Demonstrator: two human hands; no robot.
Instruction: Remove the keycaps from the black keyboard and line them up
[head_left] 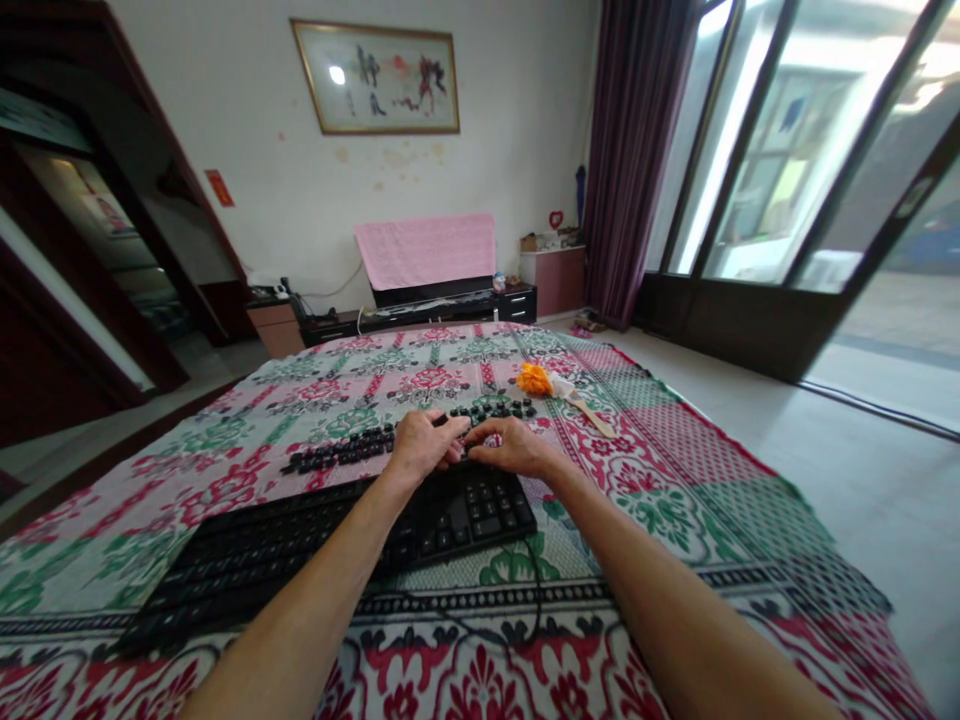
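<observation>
A black keyboard [300,545] lies at a slant on the patterned cloth, partly covered by my left forearm. Behind it, loose black keycaps [352,445] are spread in rough rows. My left hand [426,440] is over the keyboard's far edge, near these keycaps, its fingers curled and closed. My right hand [511,447] meets it from the right, thumb and fingers pinched together close to the left fingertips. Whatever small thing is between the fingers is too hidden to make out. The keyboard's cable [538,590] curls over the cloth at its right end.
A brush with orange bristles [534,379] and a pale wooden handle [596,415] lies beyond my right hand. The red, green and white cloth [660,510] covers the table. Farther back stand a low cabinet [517,303] and a pink-draped screen [427,250]; glass doors are at right.
</observation>
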